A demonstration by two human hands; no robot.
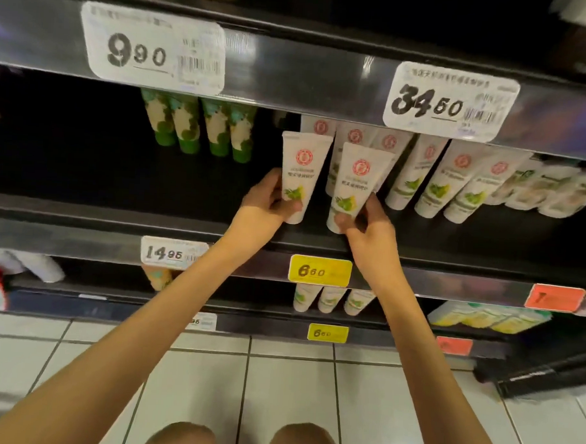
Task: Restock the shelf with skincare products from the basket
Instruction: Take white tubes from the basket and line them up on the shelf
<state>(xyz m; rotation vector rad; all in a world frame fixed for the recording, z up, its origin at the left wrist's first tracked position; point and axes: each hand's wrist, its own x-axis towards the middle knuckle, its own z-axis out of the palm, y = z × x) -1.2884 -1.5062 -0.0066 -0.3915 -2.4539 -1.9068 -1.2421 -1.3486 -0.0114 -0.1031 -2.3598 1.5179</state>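
Note:
My left hand point(269, 200) grips a white skincare tube point(302, 168) with a red seal and green leaf print, cap end down, just above the middle shelf point(117, 214). My right hand point(369, 221) holds a second matching tube point(357, 181) right beside it, tilted slightly right. Both tubes stand in front of a row of the same white tubes point(431, 181) on that shelf. The basket is out of view.
Green-capped tubes point(201, 127) stand at the back left of the same shelf, with dark bare space to their left. Price tags point(319, 270) line the shelf edges. A lower shelf holds more tubes point(332, 299) and boxes point(489, 317). White tiled floor point(278, 382) lies below.

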